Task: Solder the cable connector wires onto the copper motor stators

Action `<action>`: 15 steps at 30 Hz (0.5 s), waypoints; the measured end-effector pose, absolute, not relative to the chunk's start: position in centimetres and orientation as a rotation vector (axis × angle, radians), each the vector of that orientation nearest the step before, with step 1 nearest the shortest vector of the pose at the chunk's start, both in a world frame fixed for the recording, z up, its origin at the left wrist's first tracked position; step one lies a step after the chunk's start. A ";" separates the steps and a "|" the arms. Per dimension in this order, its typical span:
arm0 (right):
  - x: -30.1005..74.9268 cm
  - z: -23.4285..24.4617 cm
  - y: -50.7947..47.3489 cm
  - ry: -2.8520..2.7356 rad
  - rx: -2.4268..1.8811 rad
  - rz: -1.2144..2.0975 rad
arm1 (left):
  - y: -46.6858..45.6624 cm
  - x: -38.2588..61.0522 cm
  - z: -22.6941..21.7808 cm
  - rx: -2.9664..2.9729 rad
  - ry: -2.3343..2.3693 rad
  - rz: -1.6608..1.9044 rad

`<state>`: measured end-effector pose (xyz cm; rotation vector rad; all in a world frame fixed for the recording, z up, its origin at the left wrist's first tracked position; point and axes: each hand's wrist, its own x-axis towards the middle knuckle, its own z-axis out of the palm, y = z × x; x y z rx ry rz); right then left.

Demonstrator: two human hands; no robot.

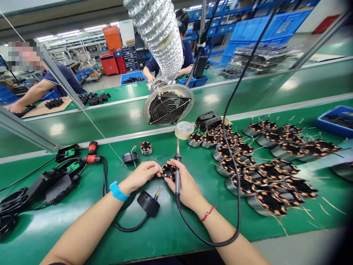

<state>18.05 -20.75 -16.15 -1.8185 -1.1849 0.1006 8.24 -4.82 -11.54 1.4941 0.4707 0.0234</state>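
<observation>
A small round stator with copper windings (168, 171) rests on the green bench between both hands. My left hand (142, 175) pinches its left edge with closed fingers. My right hand (185, 186) touches its right side and also grips a soldering iron (177, 173), whose tip points up and away from me. The iron's black cable (220, 241) loops back past my right forearm. A black connector with wire ends (149, 202) lies just in front of my hands.
Several wound stators (256, 173) crowd the bench to the right. A fume fan (167, 106) on a foil duct hangs ahead, with a tape roll (184, 130) beside it. Black power units and circuit boards (59, 176) lie left. Two people work across the conveyor.
</observation>
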 end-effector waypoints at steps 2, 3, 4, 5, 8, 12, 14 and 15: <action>18.0 -16.1 -20.8 -1.201 -1.807 0.115 | -4.6 8.3 -12.0 1.493 0.527 0.084; 18.0 -16.1 -20.8 -1.207 -1.801 0.118 | -4.5 8.3 -12.2 1.491 0.561 0.127; 18.1 -16.1 -20.8 -1.210 -1.797 0.120 | -4.5 8.4 -12.4 1.487 0.588 0.163; 18.1 -16.1 -20.8 -1.213 -1.794 0.119 | -4.4 8.4 -12.5 1.482 0.603 0.185; 18.1 -16.1 -20.9 -1.222 -1.792 0.118 | -4.4 8.6 -12.6 1.454 0.585 0.154; 18.1 -16.0 -20.9 -1.257 -1.782 0.127 | -4.0 8.7 -12.3 1.370 0.558 0.053; 18.1 -16.0 -20.9 -1.286 -1.771 0.126 | -3.7 8.6 -12.2 1.331 0.551 0.005; 18.1 -16.0 -20.9 -1.297 -1.764 0.124 | -3.6 8.5 -12.1 1.320 0.547 -0.015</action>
